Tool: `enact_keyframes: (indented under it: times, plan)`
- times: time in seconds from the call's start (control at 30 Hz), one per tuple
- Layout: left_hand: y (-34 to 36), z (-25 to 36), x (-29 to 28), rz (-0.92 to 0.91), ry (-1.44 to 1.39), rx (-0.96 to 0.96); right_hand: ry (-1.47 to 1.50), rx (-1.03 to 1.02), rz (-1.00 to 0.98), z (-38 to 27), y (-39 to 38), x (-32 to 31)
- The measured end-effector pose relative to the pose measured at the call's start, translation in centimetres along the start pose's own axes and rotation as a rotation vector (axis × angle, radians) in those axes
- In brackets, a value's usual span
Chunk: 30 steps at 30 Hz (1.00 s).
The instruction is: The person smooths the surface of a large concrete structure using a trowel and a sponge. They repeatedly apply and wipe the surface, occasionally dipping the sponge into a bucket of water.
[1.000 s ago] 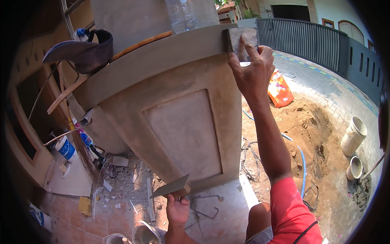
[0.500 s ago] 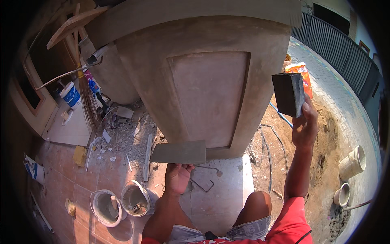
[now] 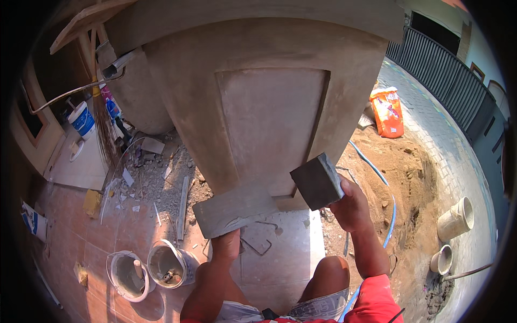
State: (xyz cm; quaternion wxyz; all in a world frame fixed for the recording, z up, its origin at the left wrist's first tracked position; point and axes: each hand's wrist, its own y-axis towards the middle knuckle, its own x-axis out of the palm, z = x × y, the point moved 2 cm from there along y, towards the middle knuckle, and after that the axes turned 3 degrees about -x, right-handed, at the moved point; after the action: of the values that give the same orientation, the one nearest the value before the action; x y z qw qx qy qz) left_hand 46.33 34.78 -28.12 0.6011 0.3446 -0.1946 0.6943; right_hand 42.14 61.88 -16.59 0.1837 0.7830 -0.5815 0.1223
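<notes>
My left hand [image 3: 226,245] is closed on the near edge of a flat grey rectangular plate [image 3: 235,209], its fingers partly hidden beneath. The plate is tilted, low before the plastered pillar [image 3: 183,107]. My right hand [image 3: 353,207] grips a thick dark block [image 3: 315,182] by its grey right side, thumb on top. The block's dark broad face points toward the plate, with a gap between them. Behind both stands the pillar's recessed panel [image 3: 272,118], paler than its raised surround.
Two mortar-stained buckets [image 3: 131,277] stand at the lower left. Rubble [image 3: 161,161] and a broom [image 3: 105,132] lie beyond. To the right are a sand pile [image 3: 412,177], a blue hose [image 3: 371,161], an orange bag [image 3: 386,113] and two more pails [image 3: 456,219].
My right hand has brought the dark block down and left, close to the plate. The plate has tilted, its right end higher. The view has shifted slightly.
</notes>
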Motion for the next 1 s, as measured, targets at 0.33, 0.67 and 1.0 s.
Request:
enact_keyframes:
  times: [0.33, 0.67, 1.0]
  plan:
    - [1.2, -0.1, 0.9, 0.028, 0.107, -0.078, 0.105, -0.072, -0.040, 0.1, -0.4, -2.7]
    - [-0.5, -1.0, -0.8, -0.004, 0.085, -0.018, 0.328, 0.060, -0.019, 1.7, -1.3, -3.2]
    - [-6.9, 14.0, -3.1, 0.195, 0.137, 0.474, -0.230, 0.163, -0.231, 5.4, 3.1, 1.5]
